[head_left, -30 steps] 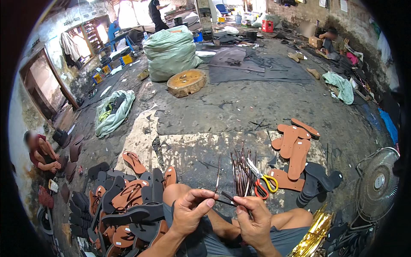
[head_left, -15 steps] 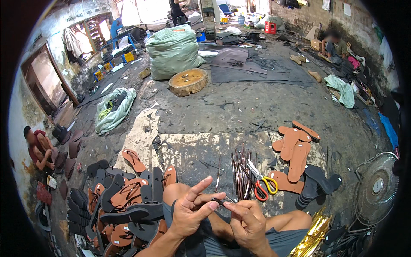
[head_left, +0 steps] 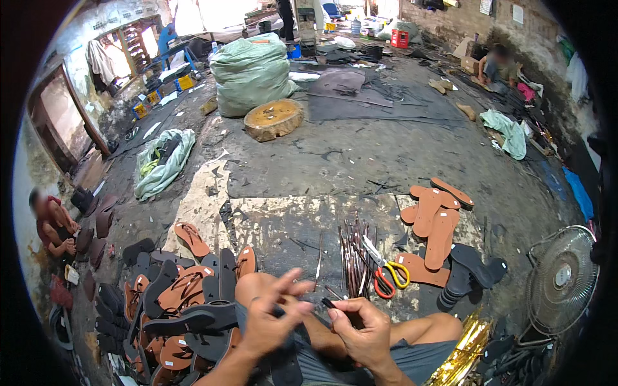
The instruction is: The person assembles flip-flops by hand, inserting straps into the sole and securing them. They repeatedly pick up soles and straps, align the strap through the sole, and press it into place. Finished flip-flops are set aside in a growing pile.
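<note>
My right hand (head_left: 364, 331) pinches a small dark strip (head_left: 328, 302) between thumb and fingers, above my lap. My left hand (head_left: 273, 321) is just to its left, fingers apart and smeared by motion; a dark patch shows between them, and I cannot make out what it is. Beyond my hands lies a bundle of thin dark brown strips (head_left: 353, 260). Scissors (head_left: 404, 275) with one red and one yellow handle rest against its right side. A single thin strip (head_left: 319, 260) lies left of the bundle.
Brown and black sandals (head_left: 187, 289) are heaped at my left. Brown soles (head_left: 441, 238) and black soles (head_left: 470, 267) lie at the right, near a standing fan (head_left: 563, 276) and gold foil strips (head_left: 460, 350). Farther off are a wooden round (head_left: 273, 120) and a big green sack (head_left: 251, 74).
My left hand has come away from the dark strip and moved left; the right hand keeps hold of it. The whole view has shifted slightly.
</note>
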`<state>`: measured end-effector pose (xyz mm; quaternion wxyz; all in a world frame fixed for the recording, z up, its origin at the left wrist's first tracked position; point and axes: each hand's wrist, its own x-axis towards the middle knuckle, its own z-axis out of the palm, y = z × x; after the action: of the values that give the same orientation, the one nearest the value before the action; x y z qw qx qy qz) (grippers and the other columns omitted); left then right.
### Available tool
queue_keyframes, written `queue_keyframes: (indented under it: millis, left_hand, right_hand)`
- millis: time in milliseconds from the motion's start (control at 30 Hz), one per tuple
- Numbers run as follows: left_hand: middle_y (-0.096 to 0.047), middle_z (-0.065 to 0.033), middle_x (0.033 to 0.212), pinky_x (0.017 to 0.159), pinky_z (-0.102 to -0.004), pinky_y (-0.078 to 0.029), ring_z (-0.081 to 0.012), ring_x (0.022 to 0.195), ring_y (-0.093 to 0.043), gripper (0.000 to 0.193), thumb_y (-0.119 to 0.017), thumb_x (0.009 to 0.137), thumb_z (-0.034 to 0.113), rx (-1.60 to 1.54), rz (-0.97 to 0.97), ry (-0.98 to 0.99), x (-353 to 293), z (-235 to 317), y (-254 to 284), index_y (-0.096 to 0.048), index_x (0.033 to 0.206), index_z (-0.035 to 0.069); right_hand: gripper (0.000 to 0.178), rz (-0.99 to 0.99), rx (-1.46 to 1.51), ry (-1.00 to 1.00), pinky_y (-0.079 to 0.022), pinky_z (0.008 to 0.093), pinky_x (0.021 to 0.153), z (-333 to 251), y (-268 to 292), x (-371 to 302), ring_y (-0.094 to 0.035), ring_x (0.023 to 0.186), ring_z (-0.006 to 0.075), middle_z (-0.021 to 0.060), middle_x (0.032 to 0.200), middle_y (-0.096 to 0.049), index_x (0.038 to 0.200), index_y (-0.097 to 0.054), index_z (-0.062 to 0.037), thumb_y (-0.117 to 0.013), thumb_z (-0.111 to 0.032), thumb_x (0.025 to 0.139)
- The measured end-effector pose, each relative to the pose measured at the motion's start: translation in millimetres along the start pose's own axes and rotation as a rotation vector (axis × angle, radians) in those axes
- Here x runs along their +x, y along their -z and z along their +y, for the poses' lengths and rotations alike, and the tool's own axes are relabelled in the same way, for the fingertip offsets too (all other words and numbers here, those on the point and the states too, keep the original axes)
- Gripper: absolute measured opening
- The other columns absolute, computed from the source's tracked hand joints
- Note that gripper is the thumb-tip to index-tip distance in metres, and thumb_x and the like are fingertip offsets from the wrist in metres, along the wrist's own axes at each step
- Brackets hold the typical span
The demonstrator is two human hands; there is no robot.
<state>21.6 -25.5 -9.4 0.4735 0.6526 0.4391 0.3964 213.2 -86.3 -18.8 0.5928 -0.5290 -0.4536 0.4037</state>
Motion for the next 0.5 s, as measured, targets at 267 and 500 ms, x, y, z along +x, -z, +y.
queue_keyframes:
  millis: [267, 500]
  left_hand:
    - [-0.051, -0.0224, 0.150, 0.114, -0.0513, -0.032, -0.0401, 0.141, -0.044, 0.085, -0.087, 0.079, 0.035, 0.907, -0.095, -0.023, -50.1, -49.7, 60.9, -0.049, 0.150, 0.004]
    - [-0.066, -0.0111, 0.119, 0.095, -0.0310, -0.053, -0.0168, 0.106, -0.066, 0.060, -0.078, 0.090, 0.007, -0.177, 0.015, 0.461, -73.7, -28.5, 37.4, -0.051, 0.143, 0.000]
  right_hand:
    - [0.013, -0.571, 0.745, 0.856, -0.063, 0.0321, 0.065, -79.6, 32.7, -16.1, -0.076, 0.076, 0.0273, 0.0226, 0.096, -0.075, 0.104, -0.074, 0.0082, -0.074, -0.003, 0.096]
    - [0.014, -0.789, 0.517, 0.465, -0.060, 0.0311, 0.067, -99.2, 56.0, -10.1, -0.075, 0.080, 0.0239, 0.0184, 0.098, -0.075, 0.108, -0.073, 0.0063, -0.072, -0.003, 0.097]
